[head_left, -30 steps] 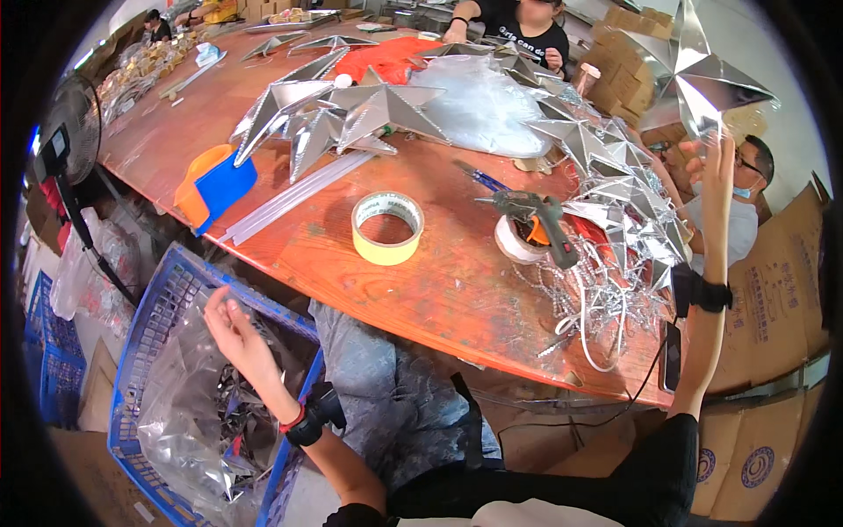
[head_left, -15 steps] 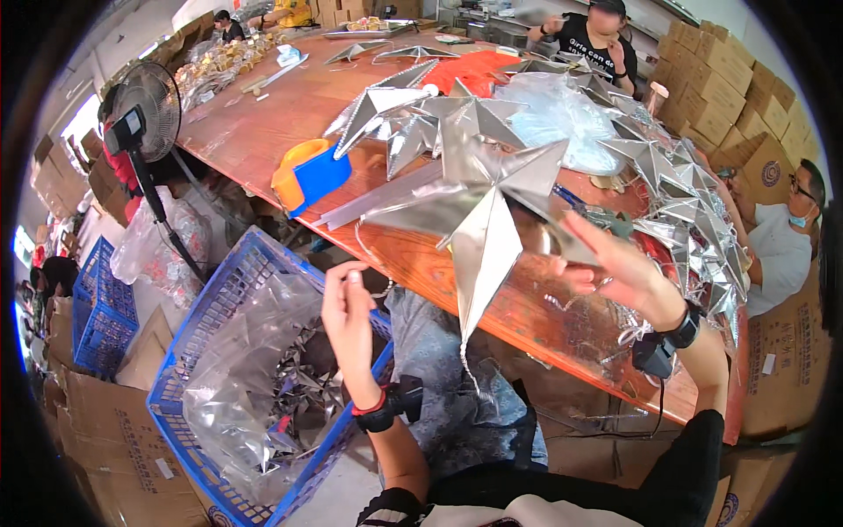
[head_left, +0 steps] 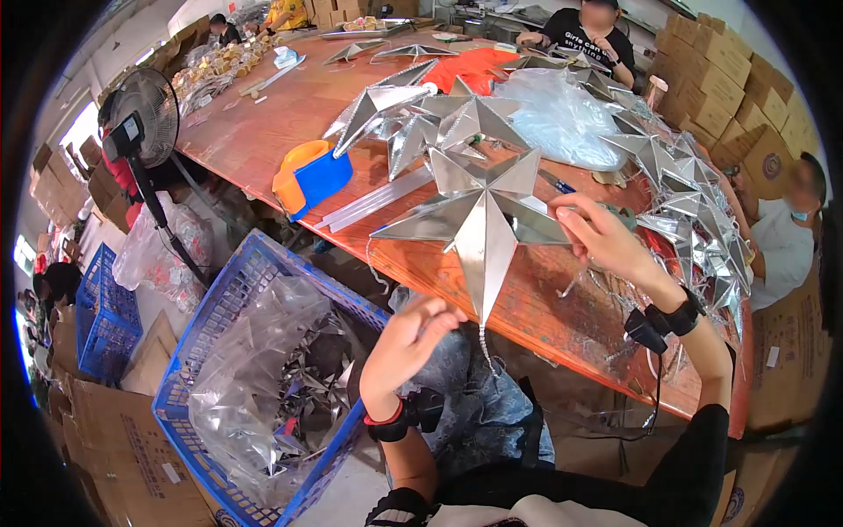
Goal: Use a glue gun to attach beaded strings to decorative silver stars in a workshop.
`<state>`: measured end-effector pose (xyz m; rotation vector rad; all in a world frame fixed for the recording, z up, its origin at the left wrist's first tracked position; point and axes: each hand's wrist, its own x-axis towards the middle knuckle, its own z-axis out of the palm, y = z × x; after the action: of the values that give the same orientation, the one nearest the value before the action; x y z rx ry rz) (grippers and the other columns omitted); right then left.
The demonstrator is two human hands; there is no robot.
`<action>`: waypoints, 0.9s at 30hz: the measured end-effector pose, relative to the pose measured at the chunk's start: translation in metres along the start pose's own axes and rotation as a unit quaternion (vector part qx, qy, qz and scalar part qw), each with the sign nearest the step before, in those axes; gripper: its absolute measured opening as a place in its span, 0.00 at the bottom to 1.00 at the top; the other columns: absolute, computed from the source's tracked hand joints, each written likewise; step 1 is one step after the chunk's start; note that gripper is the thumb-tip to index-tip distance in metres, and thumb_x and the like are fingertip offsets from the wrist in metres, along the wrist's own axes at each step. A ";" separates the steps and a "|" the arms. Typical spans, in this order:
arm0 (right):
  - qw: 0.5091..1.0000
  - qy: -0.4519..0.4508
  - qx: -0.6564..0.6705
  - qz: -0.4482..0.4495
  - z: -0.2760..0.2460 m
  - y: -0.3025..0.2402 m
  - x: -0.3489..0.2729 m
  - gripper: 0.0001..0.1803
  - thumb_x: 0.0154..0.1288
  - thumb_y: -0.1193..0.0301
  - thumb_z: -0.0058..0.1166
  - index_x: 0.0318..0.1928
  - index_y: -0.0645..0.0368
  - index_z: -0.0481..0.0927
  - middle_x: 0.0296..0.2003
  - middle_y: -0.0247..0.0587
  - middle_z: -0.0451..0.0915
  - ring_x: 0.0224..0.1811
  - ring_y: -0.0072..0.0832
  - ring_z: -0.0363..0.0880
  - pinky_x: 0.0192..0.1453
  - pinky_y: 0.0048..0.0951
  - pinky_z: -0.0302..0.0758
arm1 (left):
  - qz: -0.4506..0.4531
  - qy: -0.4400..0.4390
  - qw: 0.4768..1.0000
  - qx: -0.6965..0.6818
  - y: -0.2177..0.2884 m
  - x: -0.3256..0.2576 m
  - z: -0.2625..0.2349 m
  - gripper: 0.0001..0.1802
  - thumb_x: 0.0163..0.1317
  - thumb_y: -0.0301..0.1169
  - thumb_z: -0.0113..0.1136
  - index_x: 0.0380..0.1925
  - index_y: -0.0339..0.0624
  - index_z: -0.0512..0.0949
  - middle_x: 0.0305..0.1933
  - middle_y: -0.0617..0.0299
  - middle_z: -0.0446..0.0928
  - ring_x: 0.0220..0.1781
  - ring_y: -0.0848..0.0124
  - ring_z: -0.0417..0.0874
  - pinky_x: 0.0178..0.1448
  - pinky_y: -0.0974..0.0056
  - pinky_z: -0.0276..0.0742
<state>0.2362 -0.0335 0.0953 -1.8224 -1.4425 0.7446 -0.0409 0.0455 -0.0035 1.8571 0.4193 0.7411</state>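
Note:
A shiny silver five-pointed star [head_left: 486, 224] stands at the near edge of the table, its long lowest point hanging past the edge. From that tip dangles a short beaded string [head_left: 486, 350]. My right hand [head_left: 601, 241] has its fingers closed on the star's right-hand point. Left of the lowest point, my left hand [head_left: 406, 350] is apart from the star, fingers stretched out and holding nothing. More silver stars [head_left: 465, 114] lie just behind, beside two or three clear plastic strips [head_left: 373, 204] and a blue and orange tape roll [head_left: 314, 178].
Below left stands a blue crate [head_left: 206, 351] with a plastic bag and silver pieces in it. Silver stars [head_left: 689, 202] pile along the table's right side, near a clear plastic bag [head_left: 562, 123]. A fan [head_left: 145, 114] stands left. Co-workers sit far and right.
The star has turned and settled from a blurred tilt. My right hand has closed on its right point. My left hand has moved right and down, toward the lowest tip.

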 end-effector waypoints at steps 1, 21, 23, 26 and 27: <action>1.000 0.016 0.007 -0.014 -0.002 0.003 -0.002 0.15 0.71 0.63 0.41 0.51 0.59 0.69 0.27 0.29 0.69 0.26 0.15 0.69 0.27 0.20 0.69 | 0.004 -0.014 1.000 -0.015 0.004 0.003 0.003 0.14 0.65 0.35 0.51 0.35 0.32 0.75 0.34 0.56 0.76 0.34 0.68 0.77 0.40 0.67 0.71; 0.968 0.219 -0.112 -0.049 -0.035 0.003 -0.056 0.15 0.68 0.68 0.46 0.28 0.66 0.72 0.17 0.33 0.67 0.20 0.16 0.62 0.24 0.23 0.60 | -0.026 -0.106 0.987 -0.118 0.022 0.026 0.069 0.18 0.68 0.37 0.46 0.31 0.34 0.78 0.28 0.59 0.79 0.30 0.73 0.78 0.36 0.67 0.71; 0.980 0.184 -0.074 -0.027 -0.034 0.002 -0.058 0.15 0.69 0.67 0.46 0.27 0.65 0.73 0.17 0.31 0.68 0.20 0.15 0.63 0.24 0.21 0.60 | -0.018 -0.109 0.988 -0.108 0.024 0.026 0.066 0.17 0.68 0.37 0.46 0.33 0.35 0.78 0.29 0.59 0.79 0.30 0.73 0.78 0.36 0.67 0.71; 0.979 0.181 -0.004 -0.088 -0.030 0.005 -0.057 0.11 0.68 0.71 0.47 0.29 0.64 0.73 0.21 0.31 0.72 0.24 0.15 0.69 0.28 0.17 0.65 | -0.029 -0.121 0.988 -0.091 0.022 0.026 0.062 0.15 0.68 0.36 0.46 0.36 0.36 0.78 0.30 0.59 0.79 0.32 0.73 0.78 0.38 0.67 0.72; 0.977 0.178 0.015 -0.118 -0.029 0.007 -0.054 0.10 0.68 0.72 0.46 0.29 0.64 0.73 0.22 0.32 0.72 0.25 0.15 0.69 0.28 0.16 0.66 | -0.029 -0.119 0.988 -0.098 0.022 0.025 0.060 0.15 0.68 0.36 0.46 0.37 0.36 0.78 0.29 0.59 0.79 0.33 0.73 0.78 0.38 0.68 0.72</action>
<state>0.2509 -0.0923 0.1078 -1.6253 -1.3656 0.2998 0.0165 0.0096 0.0077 1.7150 0.2370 0.4943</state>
